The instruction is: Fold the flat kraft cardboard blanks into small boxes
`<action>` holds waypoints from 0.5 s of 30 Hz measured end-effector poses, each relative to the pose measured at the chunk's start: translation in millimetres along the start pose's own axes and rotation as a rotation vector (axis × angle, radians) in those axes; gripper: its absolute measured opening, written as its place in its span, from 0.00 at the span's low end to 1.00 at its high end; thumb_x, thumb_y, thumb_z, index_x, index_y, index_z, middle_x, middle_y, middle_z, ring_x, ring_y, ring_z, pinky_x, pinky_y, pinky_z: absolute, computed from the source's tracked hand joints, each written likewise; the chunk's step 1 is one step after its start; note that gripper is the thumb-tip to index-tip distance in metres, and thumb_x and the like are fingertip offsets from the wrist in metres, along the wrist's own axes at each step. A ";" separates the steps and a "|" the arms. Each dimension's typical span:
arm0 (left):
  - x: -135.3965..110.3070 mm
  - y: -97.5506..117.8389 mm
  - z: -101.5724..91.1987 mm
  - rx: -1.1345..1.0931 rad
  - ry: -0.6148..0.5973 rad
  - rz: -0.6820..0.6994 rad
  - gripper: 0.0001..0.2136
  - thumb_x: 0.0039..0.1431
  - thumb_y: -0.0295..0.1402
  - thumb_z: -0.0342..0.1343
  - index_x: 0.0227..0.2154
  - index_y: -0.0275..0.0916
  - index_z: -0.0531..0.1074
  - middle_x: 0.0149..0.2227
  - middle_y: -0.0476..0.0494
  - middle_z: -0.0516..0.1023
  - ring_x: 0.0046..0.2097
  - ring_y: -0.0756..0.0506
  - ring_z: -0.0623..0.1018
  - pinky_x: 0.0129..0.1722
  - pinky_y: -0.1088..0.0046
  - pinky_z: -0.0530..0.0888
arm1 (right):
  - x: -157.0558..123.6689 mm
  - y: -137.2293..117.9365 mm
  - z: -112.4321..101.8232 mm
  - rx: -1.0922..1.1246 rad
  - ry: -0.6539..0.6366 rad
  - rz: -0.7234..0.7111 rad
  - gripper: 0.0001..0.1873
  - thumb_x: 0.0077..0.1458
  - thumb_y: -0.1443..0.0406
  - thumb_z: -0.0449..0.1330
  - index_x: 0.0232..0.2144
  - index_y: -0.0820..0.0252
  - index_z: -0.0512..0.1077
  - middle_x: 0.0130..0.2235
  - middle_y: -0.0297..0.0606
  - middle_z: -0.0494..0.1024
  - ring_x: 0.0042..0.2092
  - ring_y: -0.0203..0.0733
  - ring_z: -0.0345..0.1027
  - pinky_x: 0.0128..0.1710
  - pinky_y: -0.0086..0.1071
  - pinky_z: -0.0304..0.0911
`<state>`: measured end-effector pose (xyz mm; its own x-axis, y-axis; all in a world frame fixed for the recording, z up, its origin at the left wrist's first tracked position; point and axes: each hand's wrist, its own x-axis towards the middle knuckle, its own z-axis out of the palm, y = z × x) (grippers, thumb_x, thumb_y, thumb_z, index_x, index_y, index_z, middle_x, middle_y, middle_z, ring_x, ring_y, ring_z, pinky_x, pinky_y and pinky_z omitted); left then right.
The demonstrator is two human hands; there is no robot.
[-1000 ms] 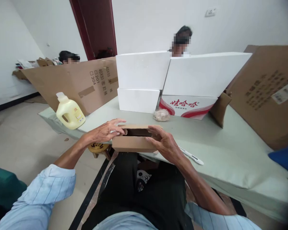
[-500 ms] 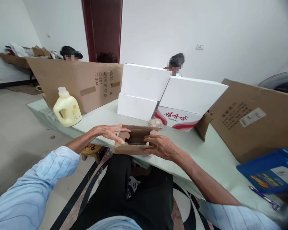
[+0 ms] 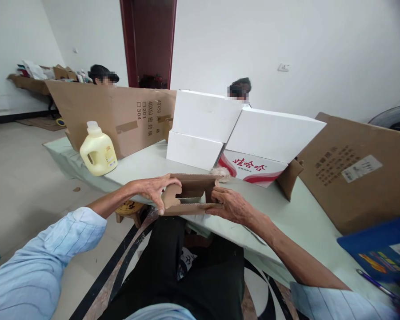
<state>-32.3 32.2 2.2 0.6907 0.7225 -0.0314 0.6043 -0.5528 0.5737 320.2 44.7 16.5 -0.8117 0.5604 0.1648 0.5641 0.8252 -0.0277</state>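
A small brown cardboard box rests at the near edge of the pale green table, its top open and its flaps standing up. My left hand grips the box's left end, thumb down along the outside and fingers curled over the left flap. My right hand holds the right end, fingers pressed against the right flap and the front wall. Both sleeves are light blue with thin stripes.
A yellow jug stands at the table's left. White foam boxes and a red-printed carton sit behind, with cardboard sheets propped left and right. A blue box and a pen lie at the right. Two people sit behind the barriers.
The box's flaps have been raised from nearly closed to upright, showing the inside. My head has lifted and turned right, bringing the blue box into view.
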 end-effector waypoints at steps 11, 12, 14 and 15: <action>11.1 20.4 8.4 0.311 0.016 -0.012 0.53 0.41 0.46 0.77 0.71 0.44 0.61 0.68 0.31 0.61 0.63 0.28 0.73 0.59 0.57 0.74 | 8.0 14.0 4.8 -0.225 -0.167 -0.070 0.13 0.59 0.59 0.73 0.33 0.59 0.75 0.38 0.41 0.80 0.40 0.46 0.72 0.32 0.37 0.47; 10.9 20.4 11.7 0.328 0.025 -0.025 0.55 0.41 0.45 0.77 0.72 0.45 0.59 0.70 0.30 0.59 0.64 0.27 0.73 0.59 0.56 0.74 | 8.7 14.3 5.6 -0.234 -0.185 -0.061 0.12 0.59 0.59 0.72 0.32 0.59 0.75 0.38 0.41 0.81 0.39 0.45 0.72 0.32 0.37 0.47; 10.5 17.4 20.1 0.347 0.038 -0.046 0.59 0.39 0.46 0.78 0.74 0.45 0.56 0.73 0.28 0.54 0.68 0.24 0.69 0.62 0.54 0.73 | 8.8 13.0 7.0 -0.241 -0.209 -0.028 0.12 0.60 0.59 0.72 0.30 0.59 0.76 0.38 0.41 0.81 0.39 0.45 0.73 0.31 0.37 0.45; 10.3 15.0 24.5 0.349 0.042 -0.050 0.61 0.38 0.48 0.78 0.75 0.44 0.54 0.74 0.27 0.52 0.70 0.23 0.65 0.63 0.53 0.71 | 8.4 11.5 7.5 -0.243 -0.215 -0.011 0.12 0.60 0.59 0.72 0.30 0.59 0.77 0.38 0.40 0.81 0.39 0.45 0.73 0.31 0.37 0.45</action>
<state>-6.4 21.2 -9.6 0.6439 0.7649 -0.0143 0.7415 -0.6194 0.2579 318.7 59.4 10.2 -0.8168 0.5748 -0.0489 0.5536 0.8049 0.2135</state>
